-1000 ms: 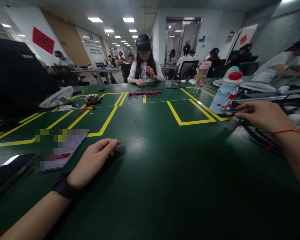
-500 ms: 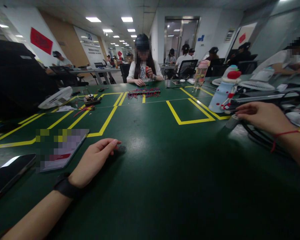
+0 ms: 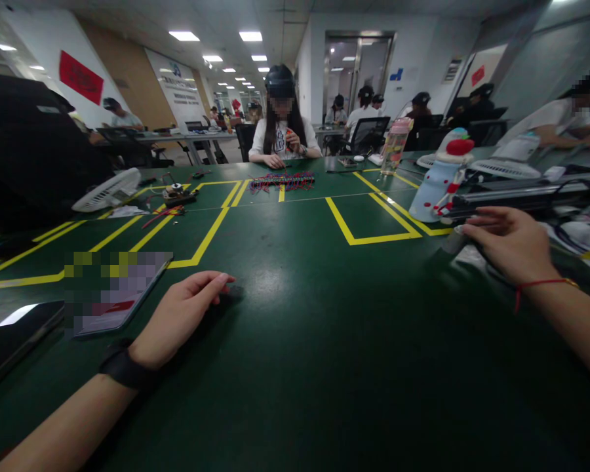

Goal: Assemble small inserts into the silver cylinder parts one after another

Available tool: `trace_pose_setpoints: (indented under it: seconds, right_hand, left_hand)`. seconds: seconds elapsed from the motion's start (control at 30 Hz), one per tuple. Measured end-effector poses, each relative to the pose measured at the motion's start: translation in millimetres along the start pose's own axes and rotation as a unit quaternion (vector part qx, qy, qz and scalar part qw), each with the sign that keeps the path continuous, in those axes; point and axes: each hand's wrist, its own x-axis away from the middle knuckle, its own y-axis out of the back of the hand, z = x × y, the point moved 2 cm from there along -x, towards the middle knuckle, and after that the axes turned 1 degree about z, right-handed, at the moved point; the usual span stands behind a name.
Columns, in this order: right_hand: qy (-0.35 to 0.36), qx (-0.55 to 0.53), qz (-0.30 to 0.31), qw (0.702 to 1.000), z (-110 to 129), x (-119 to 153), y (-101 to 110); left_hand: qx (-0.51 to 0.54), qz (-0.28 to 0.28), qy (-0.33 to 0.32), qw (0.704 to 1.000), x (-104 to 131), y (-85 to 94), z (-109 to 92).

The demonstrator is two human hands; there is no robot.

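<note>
My right hand (image 3: 509,242) is at the right side of the green table (image 3: 324,347). Its thumb is at the top of a small grey cylinder (image 3: 455,240), while the other fingers are raised apart from the thumb. Whether the thumb touches the cylinder is hard to tell. A whitish, see-through piece (image 3: 472,257) lies below this hand. On the left, my left hand (image 3: 179,314) hovers low over the table, thumb and forefinger pressed together. Anything between those fingertips is hidden or too small to make out.
Left of my left hand lie a tablet-like flat thing (image 3: 122,308), partly blurred, and a black phone (image 3: 17,341). A light-blue bottle (image 3: 427,190) stands beyond my right hand, near cables (image 3: 577,239). Across the table, a person (image 3: 284,134) sits behind bundled coloured wires (image 3: 282,181).
My right hand's fingers have spread away from the thumb and the hand has shifted slightly left. The whitish piece below it shows now. My left hand has barely moved.
</note>
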Motion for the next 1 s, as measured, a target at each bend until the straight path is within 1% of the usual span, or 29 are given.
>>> trace_pose_setpoints:
  seconds: [0.07, 0.13, 0.2, 0.27, 0.3, 0.33, 0.37, 0.4, 0.43, 0.47, 0.53, 0.57, 0.63, 0.73, 0.8, 0.87, 0.9, 1.0]
  right_hand:
    - [0.001, 0.026, 0.015, 1.000, 0.3, 3.7, 0.5]
    - [-0.017, 0.072, 0.033, 0.997, 2.0, 7.7, 0.3]
    - [-0.024, 0.113, 0.031, 0.993, 8.7, 13.1, -0.9]
    - [0.009, 0.110, 0.006, 0.994, 25.1, 23.2, -4.4]
    - [0.035, 0.089, 0.003, 0.995, 37.5, 31.3, -7.9]
    - [0.059, 0.053, 0.017, 0.997, 52.2, 41.9, -12.9]
    - [0.079, 0.005, 0.052, 0.996, 69.0, 54.8, -19.6]
    - [0.095, -0.047, 0.104, 0.989, 87.1, 69.9, -27.6]
    - [0.105, -0.102, 0.166, 0.975, 105.7, 86.4, -36.5]
    - [0.120, -0.150, 0.228, 0.954, 124.2, 103.6, -45.5]
    - [0.160, -0.214, 0.317, 0.910, 156.6, 135.0, -61.4]
    - [0.180, -0.231, 0.346, 0.891, 168.8, 147.6, -68.1]
    - [0.206, -0.246, 0.376, 0.869, 183.9, 164.2, -78.5]
    - [0.203, -0.251, 0.391, 0.862, 187.0, 171.9, -87.8]
    - [0.177, -0.263, 0.400, 0.860, 183.0, 171.8, -91.3]
    - [0.153, -0.278, 0.410, 0.855, 179.2, 171.3, -94.0]
    - [0.147, -0.283, 0.414, 0.853, 178.2, 171.3, -95.2]
    - [0.150, -0.290, 0.426, 0.844, 178.1, 171.8, -98.0]
  left_hand:
    - [0.002, 0.003, -0.002, 1.000, 0.4, 0.5, 0.8]
    - [0.004, 0.004, -0.005, 1.000, 0.8, 1.1, 1.6]
    - [0.005, 0.006, -0.004, 1.000, 0.7, 1.2, 2.2]
    - [0.006, 0.009, -0.006, 1.000, -0.1, 1.1, 2.0]
    - [0.006, 0.011, -0.007, 1.000, -0.7, 1.0, 1.7]
    - [0.005, 0.014, -0.007, 1.000, -1.4, 1.1, 1.3]
    - [0.003, 0.018, -0.006, 1.000, -2.1, 1.2, 0.7]
    - [-0.001, 0.022, -0.005, 1.000, -2.6, 1.4, -0.1]
    - [-0.007, 0.026, -0.004, 1.000, -2.9, 1.7, -1.1]
    - [-0.014, 0.030, -0.003, 0.999, -2.9, 1.9, -2.4]
    - [-0.032, 0.040, -0.005, 0.999, -2.2, 1.7, -5.5]
    - [-0.042, 0.047, -0.008, 0.998, -1.5, 1.2, -7.3]
    - [-0.060, 0.063, -0.017, 0.996, 0.4, -1.0, -11.1]
    - [-0.089, 0.066, -0.045, 0.993, 5.3, -7.6, -20.8]
    - [-0.102, 0.052, -0.089, 0.990, 10.7, -15.3, -33.6]
    - [-0.095, 0.054, -0.156, 0.982, 17.7, -27.4, -52.3]
    - [-0.090, 0.072, -0.188, 0.975, 21.3, -35.1, -62.7]
    - [-0.073, 0.099, -0.259, 0.958, 28.9, -57.0, -90.7]
